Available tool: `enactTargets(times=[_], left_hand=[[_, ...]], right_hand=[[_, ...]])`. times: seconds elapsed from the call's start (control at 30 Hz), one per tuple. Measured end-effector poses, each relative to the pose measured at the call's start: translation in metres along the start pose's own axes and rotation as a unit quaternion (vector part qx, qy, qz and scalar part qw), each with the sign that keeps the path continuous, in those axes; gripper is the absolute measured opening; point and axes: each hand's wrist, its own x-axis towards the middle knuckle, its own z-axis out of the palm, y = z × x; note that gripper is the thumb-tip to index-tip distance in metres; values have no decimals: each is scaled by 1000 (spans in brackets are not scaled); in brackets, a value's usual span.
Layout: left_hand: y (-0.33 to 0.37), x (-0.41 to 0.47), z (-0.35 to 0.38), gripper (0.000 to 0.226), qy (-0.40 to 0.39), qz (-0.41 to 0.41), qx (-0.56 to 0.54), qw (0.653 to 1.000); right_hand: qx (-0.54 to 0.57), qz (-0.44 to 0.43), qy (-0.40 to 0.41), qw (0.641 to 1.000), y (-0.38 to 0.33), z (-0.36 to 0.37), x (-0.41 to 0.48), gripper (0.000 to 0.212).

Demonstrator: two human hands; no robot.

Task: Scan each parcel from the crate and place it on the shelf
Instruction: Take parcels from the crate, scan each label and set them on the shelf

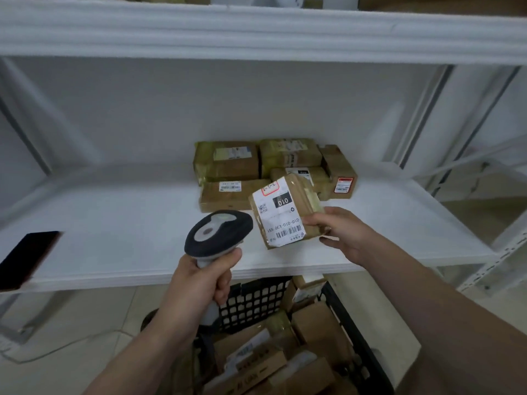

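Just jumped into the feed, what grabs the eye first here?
The right hand holds a labelled parcel at centre, above the white shelf; the left hand grips a scanner beside it. Behind sits a cluster of shelved parcels; below, a black crate holds more.

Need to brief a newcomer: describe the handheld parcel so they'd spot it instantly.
On the white shelf, brown parcels cluster at the back. In front of them, the right hand holds one parcel. Only it is lifted, with a red-framed handwritten sticker.
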Motion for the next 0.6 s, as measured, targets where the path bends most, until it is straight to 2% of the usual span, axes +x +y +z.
enactTargets(times=[0.2, 0.23, 0.33, 0.4, 0.47, 0.6], left_hand=[[-9, 13, 15, 52, 0, -19, -67, 998], [-11, 15, 17, 51, -1, -17, -70, 997], [-14, 22, 25, 48, -8, -5, -53, 999], [-16, 25, 30, 44, -22, -4, -25, 999], [-17, 27, 33, 36, -35, -9, -12, 999], [-18, 24, 35, 27, -53, -30, -10, 998]], right_hand=[[47, -47, 7, 998, -11, -6, 25, 99], [60, -47, 2, 997, -11, -6, 28, 96], [92, -42, 0, 995, -10, -7, 35, 70], [101, -39, -6, 994, -9, -9, 38, 63], [102, -38, -10, 994, -8, -11, 42, 64], [112, -38, -24, 993, -2, -14, 45, 88]])
